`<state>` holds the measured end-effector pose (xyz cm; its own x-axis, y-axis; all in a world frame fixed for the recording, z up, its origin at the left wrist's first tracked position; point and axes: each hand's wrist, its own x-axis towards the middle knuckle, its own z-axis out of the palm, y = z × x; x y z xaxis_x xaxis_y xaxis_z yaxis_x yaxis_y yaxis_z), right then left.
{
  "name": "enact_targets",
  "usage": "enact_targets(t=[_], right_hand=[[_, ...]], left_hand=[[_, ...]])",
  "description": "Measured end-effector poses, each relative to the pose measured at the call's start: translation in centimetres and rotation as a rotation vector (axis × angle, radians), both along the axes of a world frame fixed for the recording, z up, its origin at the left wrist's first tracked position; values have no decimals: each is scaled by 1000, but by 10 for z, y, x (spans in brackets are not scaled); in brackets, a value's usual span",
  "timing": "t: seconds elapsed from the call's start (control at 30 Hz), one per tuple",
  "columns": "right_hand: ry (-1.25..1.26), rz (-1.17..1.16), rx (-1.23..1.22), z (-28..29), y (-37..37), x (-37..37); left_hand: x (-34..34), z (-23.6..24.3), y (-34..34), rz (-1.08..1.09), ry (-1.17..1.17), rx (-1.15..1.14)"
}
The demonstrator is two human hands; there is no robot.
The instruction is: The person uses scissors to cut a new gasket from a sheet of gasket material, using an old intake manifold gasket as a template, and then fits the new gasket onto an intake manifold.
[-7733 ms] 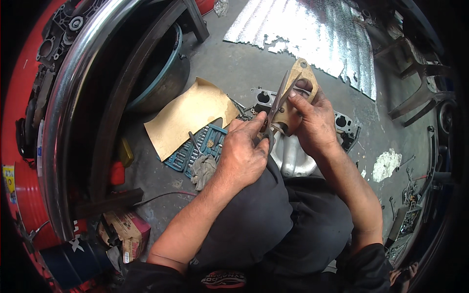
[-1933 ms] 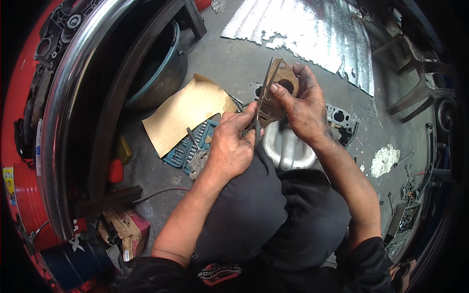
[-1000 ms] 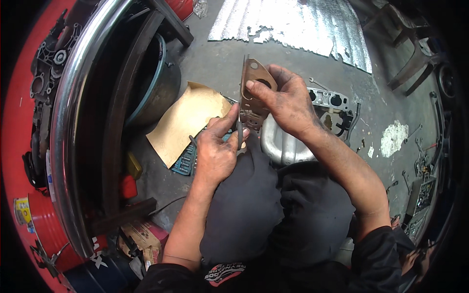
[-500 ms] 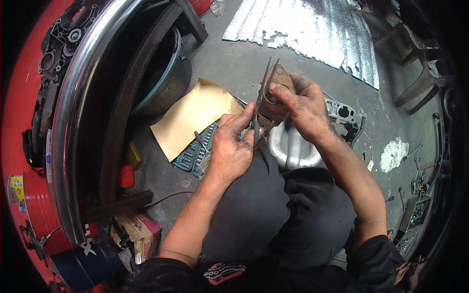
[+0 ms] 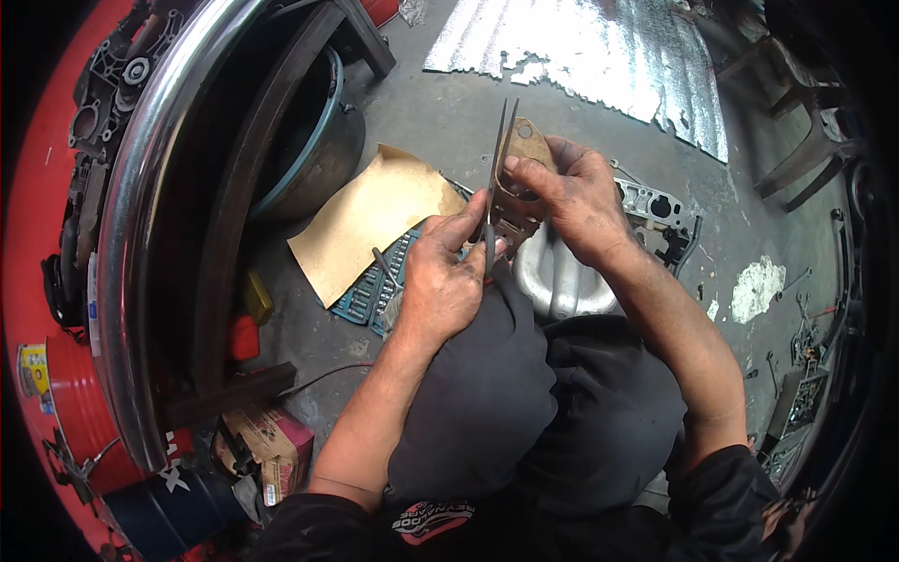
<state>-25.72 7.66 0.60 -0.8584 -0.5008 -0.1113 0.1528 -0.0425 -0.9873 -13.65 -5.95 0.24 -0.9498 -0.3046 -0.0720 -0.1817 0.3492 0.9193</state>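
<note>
My left hand (image 5: 440, 281) is closed round the handles of a pair of scissors (image 5: 495, 155), whose blades point away from me and stand slightly apart. Between thumb and fingers, my right hand (image 5: 592, 201) grips a flat brown gasket (image 5: 532, 145) with a round hole near its far end. The blades run along the gasket's left edge. Its lower part looks darker and stained, and my fingers cover some of it. Both hands are above my knees.
A tan gasket sheet (image 5: 361, 220) lies partly over a teal socket set (image 5: 354, 307). Silver curved pipes (image 5: 563, 281) and a metal flange part (image 5: 663, 208) sit beyond my knees. A large tub (image 5: 323, 155) stands left, a dark plastic chair (image 5: 819, 140) right.
Both hands, with the scissors and gasket, have shifted slightly to the left. The scissor tips are a little closer together.
</note>
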Motion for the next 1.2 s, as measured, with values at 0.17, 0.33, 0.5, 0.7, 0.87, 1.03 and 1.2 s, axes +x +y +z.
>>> enact_targets(t=[0.17, 0.33, 0.5, 0.7, 0.87, 1.03, 1.2], right_hand=[[-53, 3, 19, 5, 0, 0], [-21, 12, 76, 6, 2, -1], [17, 32, 198, 11, 4, 0], [-18, 60, 207, 18, 10, 2], [38, 73, 221, 13, 11, -1], [-9, 74, 170, 4, 8, -2], [-154, 96, -19, 13, 5, 3]], left_hand=[[1, 4, -2, -6, -49, 36], [-1, -1, -1, -4, -28, 187], [-1, 7, -4, -61, -57, 368], [-1, 6, -4, -86, -85, 398], [2, 2, -1, 5, -37, 42], [1, -2, 0, 16, -10, -16], [2, 4, 1, 8, -51, 80]])
